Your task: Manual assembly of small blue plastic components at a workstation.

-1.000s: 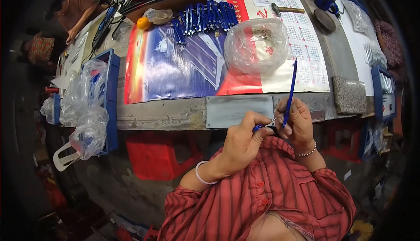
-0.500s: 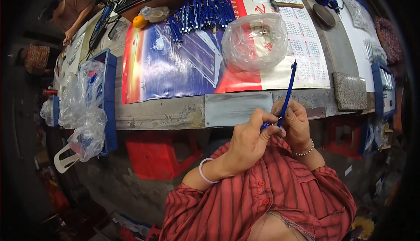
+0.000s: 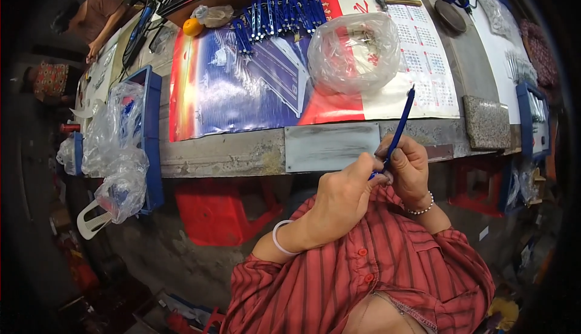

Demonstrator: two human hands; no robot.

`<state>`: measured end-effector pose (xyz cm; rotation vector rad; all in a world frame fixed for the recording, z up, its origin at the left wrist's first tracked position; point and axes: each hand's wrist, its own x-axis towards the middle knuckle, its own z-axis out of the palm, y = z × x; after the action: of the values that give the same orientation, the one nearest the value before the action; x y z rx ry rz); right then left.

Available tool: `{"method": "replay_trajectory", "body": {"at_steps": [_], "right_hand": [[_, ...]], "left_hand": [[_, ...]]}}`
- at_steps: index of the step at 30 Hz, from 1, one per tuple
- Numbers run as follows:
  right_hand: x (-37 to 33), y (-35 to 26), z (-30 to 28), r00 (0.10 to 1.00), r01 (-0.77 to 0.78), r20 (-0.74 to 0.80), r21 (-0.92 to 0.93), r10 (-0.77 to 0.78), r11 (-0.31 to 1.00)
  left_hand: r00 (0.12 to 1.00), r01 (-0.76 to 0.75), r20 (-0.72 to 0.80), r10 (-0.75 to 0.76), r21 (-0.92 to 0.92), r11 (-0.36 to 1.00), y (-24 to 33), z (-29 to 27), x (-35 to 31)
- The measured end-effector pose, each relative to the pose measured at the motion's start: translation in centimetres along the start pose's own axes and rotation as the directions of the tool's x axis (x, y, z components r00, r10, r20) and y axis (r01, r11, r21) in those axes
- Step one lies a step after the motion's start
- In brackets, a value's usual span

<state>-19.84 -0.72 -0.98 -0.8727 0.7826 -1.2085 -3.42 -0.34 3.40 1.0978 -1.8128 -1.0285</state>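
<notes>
Can't see the lower end of the blue pen point(image 3: 399, 127), it's buried between my left hand point(image 3: 342, 198) and right hand point(image 3: 410, 167), so what my fingertips are doing down there is anyone's guess. The stuff inside the clear plastic bag point(image 3: 354, 52) on the far side of the bench is just a blur through the plastic. Same for the bags in the blue tray point(image 3: 151, 140) on the left. Tools along the far edge get cut off by the frame.
</notes>
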Motion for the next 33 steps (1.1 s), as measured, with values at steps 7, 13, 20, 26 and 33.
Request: {"method": "replay_trajectory", "body": {"at_steps": [7,13,20,26,33], "right_hand": [[0.5,0.4,0.5,1.000,-0.003,0.020,0.159,0.000,0.987],[0.5,0.6,0.9,1.000,0.014,0.009,0.154,-0.015,0.988],[0.0,0.6,1.6,0.998,0.061,-0.037,0.051,-0.059,0.997],[-0.8,0.3,2.2,0.972,0.172,-0.093,-0.335,-0.214,0.926],[1.0,-3.1,2.4,0.901,-0.431,-0.053,-0.238,0.431,0.871]], "left_hand": [[0.998,-0.002,-0.058,-0.008,-0.161,0.987,-1.0,1.0,-0.3],[0.989,-0.088,-0.121,0.083,-0.043,0.995,-1.1,1.3,-0.5],[0.951,-0.210,-0.167,0.259,0.263,0.942,-1.2,1.6,-0.7],[0.942,-0.266,-0.121,0.312,0.295,0.918,-1.6,1.1,-0.6],[0.933,-0.344,0.032,0.360,0.378,0.859,-2.6,-0.8,-0.8]]}}
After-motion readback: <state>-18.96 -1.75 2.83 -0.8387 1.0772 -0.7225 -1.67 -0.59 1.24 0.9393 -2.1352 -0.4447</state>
